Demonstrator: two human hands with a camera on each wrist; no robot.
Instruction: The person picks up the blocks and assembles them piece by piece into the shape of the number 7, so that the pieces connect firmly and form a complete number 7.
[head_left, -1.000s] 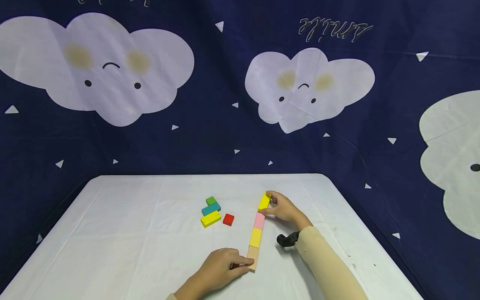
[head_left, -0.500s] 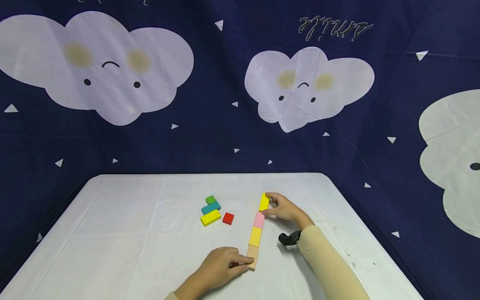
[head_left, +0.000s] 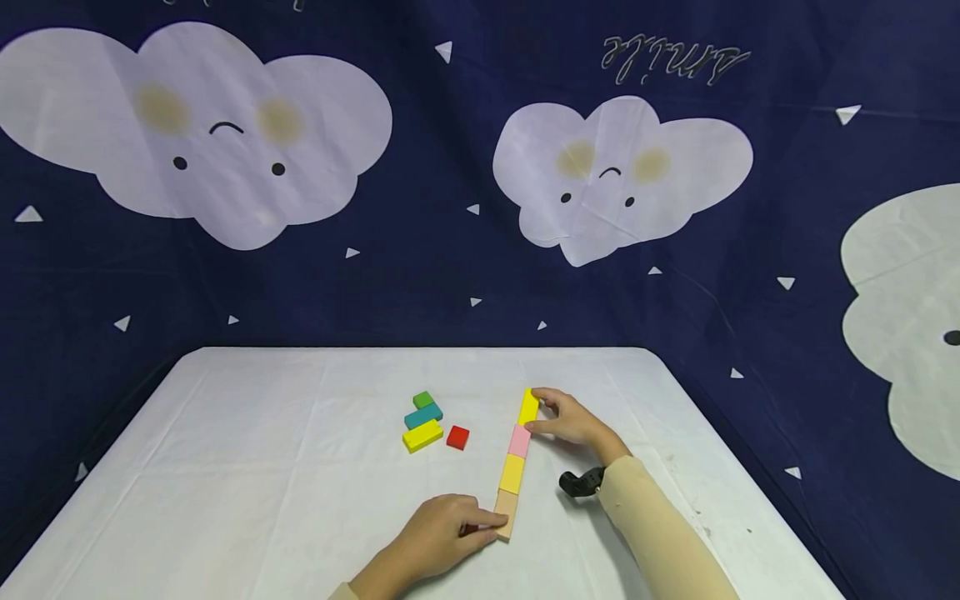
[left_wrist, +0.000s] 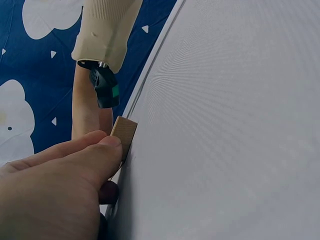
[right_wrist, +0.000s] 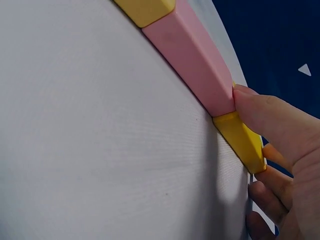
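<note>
A row of blocks runs away from me in the head view: a plain wooden block (head_left: 505,505) nearest, then a pale yellow block (head_left: 512,474), a pink block (head_left: 519,442) and a bright yellow block (head_left: 528,407) at the far end. They lie end to end. My left hand (head_left: 444,535) holds the near end of the wooden block between thumb and index finger, also in the left wrist view. On the right side, my right hand (head_left: 573,421) grips the bright yellow block, with its thumb (right_wrist: 265,110) by the joint with the pink block and fingers round the far end.
Left of the row lie a red block (head_left: 457,437), another yellow block (head_left: 423,436), a blue block (head_left: 423,415) and a green block (head_left: 423,400). A black device (head_left: 581,482) sits at the right sleeve. A dark cloud-print curtain (head_left: 435,275) rises behind the white table (head_left: 247,467).
My right hand has turned the bright yellow block slightly, so it sits straighter in line with the pink one. The left hand has stayed on the wooden block.
</note>
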